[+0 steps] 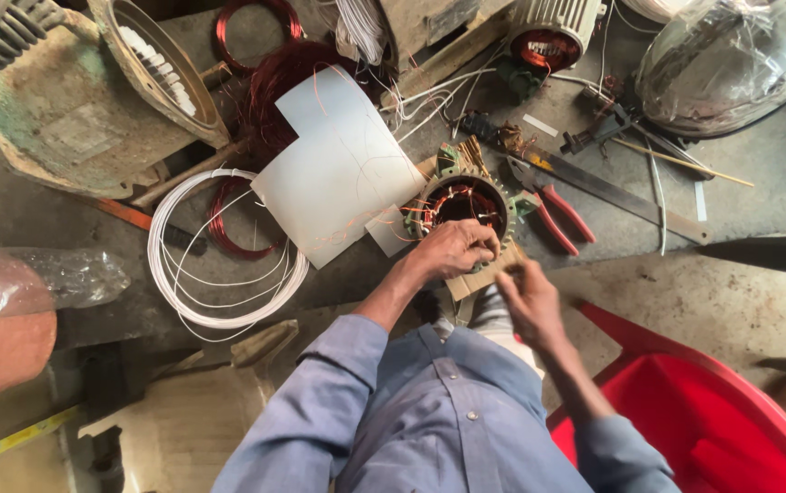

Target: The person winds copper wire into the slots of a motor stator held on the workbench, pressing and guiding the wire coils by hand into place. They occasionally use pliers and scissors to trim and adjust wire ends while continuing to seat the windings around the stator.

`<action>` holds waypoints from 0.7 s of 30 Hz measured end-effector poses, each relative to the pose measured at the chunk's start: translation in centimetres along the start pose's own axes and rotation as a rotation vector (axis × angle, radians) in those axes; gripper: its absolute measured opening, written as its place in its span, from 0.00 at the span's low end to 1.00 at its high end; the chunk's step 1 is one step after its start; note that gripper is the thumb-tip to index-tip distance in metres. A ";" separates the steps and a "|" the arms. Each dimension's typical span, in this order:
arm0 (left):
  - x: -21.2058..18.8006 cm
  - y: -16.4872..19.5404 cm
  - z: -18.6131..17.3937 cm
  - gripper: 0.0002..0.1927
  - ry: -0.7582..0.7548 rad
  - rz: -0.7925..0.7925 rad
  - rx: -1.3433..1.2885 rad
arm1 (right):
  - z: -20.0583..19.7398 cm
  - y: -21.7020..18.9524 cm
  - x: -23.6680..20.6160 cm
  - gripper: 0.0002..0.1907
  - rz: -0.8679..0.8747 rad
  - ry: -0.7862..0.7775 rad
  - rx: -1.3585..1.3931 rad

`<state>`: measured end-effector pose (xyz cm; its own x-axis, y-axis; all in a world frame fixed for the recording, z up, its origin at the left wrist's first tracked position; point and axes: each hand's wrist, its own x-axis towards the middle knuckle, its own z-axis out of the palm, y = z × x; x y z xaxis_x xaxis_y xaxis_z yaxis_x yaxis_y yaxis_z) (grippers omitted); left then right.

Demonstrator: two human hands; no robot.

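A round motor stator (462, 203) with copper windings inside lies on the grey bench top. My left hand (450, 248) rests on its near rim, fingers curled over the edge. My right hand (528, 299) hovers just right of it, blurred, fingers pinched near a small strip of card (477, 278); whether it holds anything I cannot tell. Thin copper wires trail from the stator across a white sheet (342, 169) to its left.
Red-handled pliers (553, 208) and a long metal ruler (612, 192) lie right of the stator. A white wire coil (219, 246), red copper coils (274, 87), old motor housings (82, 110) and a red plastic chair (731, 420) surround the spot.
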<state>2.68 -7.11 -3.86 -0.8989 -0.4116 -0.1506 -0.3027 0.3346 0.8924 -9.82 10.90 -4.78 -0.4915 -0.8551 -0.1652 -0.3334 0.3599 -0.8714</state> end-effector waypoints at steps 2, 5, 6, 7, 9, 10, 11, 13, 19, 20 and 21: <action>0.1 -0.3 0.2 0.09 0.003 -0.006 0.032 | 2.1 0.6 0.5 0.14 -0.178 0.118 -0.228; 0.0 -0.5 0.3 0.09 0.011 0.044 0.076 | 2.2 1.9 0.9 0.18 -0.004 0.018 -0.011; 0.0 -0.5 0.3 0.08 0.014 0.075 0.090 | 1.5 2.3 1.1 0.20 0.124 -0.061 0.155; 0.0 -0.5 0.2 0.08 -0.003 0.038 0.058 | 0.5 3.0 1.0 0.23 0.119 -0.012 0.381; -0.1 -0.3 0.1 0.09 -0.026 -0.037 -0.012 | -1.3 3.6 0.7 0.19 0.075 0.083 0.479; -0.1 -0.2 0.0 0.08 -0.017 -0.020 -0.001 | -1.8 3.6 0.8 0.18 0.007 0.079 0.337; -0.1 -0.1 0.0 0.08 -0.012 -0.004 0.008 | -2.2 3.3 0.8 0.16 -0.084 0.062 0.193; 0.0 0.2 -0.2 0.08 -0.019 -0.017 0.042 | -2.0 2.1 1.6 0.14 -0.336 0.002 -0.089; 0.0 0.5 -0.4 0.09 -0.048 0.002 0.024 | -5.4 -2.9 4.6 0.19 -0.712 -0.219 -0.722; -0.1 0.6 -0.4 0.09 -0.059 -0.028 0.009 | -6.8 -3.5 4.6 0.20 -0.766 -0.206 -0.765; -0.1 0.6 -0.4 0.09 -0.067 -0.060 -0.007 | -7.7 -4.2 4.7 0.21 -0.821 -0.195 -0.809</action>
<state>2.74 -7.19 -3.13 -0.8984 -0.3731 -0.2317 -0.3545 0.3047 0.8840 -16.97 8.24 1.67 0.2182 -0.9589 0.1815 -0.9433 -0.2549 -0.2125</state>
